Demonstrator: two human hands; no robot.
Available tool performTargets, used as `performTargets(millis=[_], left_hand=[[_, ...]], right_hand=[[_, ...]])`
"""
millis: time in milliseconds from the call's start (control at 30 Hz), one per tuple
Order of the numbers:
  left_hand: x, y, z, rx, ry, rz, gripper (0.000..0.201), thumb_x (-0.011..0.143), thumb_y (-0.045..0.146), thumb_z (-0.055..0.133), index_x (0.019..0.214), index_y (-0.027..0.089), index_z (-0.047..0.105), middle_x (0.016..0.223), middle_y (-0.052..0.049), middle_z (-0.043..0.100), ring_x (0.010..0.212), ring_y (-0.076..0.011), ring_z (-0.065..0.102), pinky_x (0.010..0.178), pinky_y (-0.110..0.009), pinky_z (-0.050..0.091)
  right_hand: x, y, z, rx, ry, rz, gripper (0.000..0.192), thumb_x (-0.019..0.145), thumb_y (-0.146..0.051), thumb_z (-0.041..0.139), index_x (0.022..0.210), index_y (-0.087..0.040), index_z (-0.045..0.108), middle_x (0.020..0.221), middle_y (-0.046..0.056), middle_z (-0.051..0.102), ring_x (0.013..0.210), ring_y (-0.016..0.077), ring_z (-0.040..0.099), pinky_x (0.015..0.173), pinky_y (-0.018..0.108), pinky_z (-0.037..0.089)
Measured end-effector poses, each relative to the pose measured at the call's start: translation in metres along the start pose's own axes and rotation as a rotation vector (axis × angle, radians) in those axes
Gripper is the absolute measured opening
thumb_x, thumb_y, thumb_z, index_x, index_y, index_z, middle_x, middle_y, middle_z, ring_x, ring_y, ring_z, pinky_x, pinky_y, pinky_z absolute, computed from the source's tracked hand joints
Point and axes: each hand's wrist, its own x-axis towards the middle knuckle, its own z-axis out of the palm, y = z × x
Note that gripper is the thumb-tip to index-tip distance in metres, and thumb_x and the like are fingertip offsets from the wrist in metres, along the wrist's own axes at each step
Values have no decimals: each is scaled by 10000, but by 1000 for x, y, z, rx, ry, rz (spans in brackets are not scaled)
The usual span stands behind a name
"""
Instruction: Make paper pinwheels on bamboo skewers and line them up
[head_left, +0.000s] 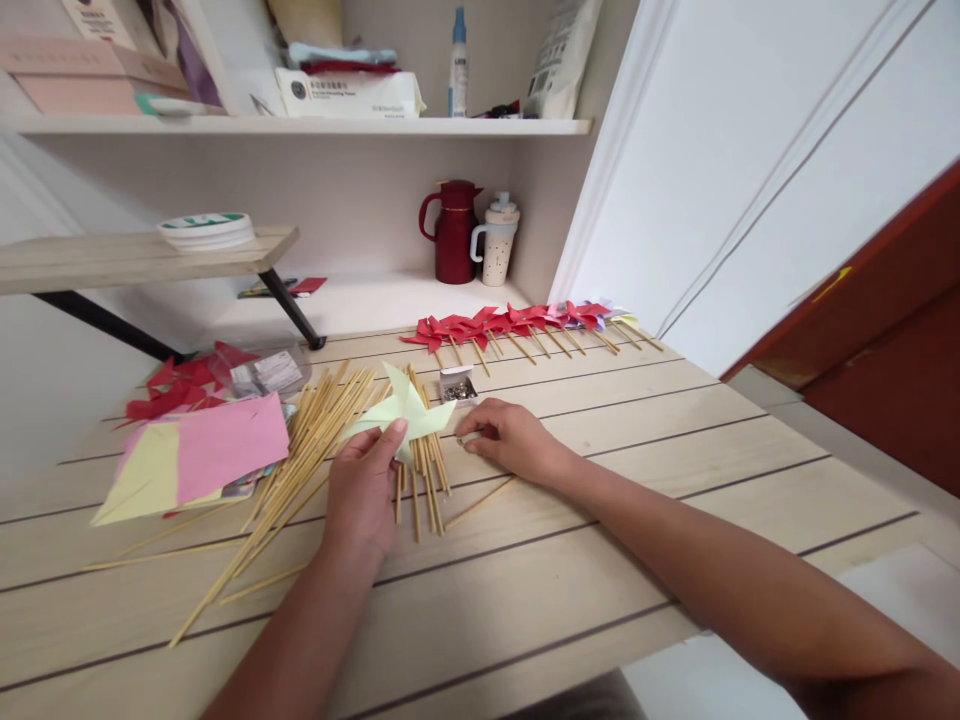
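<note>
Left hand: the left hand (pixel 364 490) pinches the pale green paper pinwheel (pixel 405 410) at its lower edge, thumb on top, holding it just above the table (pixel 675 440).
Right hand: the right hand (pixel 506 440) rests on the table, fingertips curled together at the pinwheel's right tip — whether they pinch a pin cannot be told.
Pinwheel position: between both hands, over the bamboo sticks (pixel 424 470).
Stick axis: near the pinwheel the sticks run roughly toward and away from the person; the larger bundle (pixel 300 450) slants left.
Pin box: the small open box (pixel 457 388) lies just beyond the pinwheel — nearer the right hand.
Finished row: red pinwheels (pixel 510 325) lie well apart, at the far edge.
</note>
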Motion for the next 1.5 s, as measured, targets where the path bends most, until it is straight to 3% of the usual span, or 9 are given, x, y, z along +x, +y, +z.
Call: performTargets(millis=[367,1500], left_hand=[[-3,2,2,-16,-1,-8,345,523,301,915,741,141,701,739,-9,685,631,-105,569,583,-228,436],[1,-4,-1,34,2,16,328,573,322,896,793,151,724,806,-25,726,743,-144,626,755,-291,476]], right_hand=[[0,-5,1,-21,9,73,168,776,-171,765,938,-217,754,938,29,682,769,148,605,750,289,469],[2,-1,8,41,50,-8,150,786,-99,689,812,-227,763,892,10,663,718,120,584,725,257,463]])
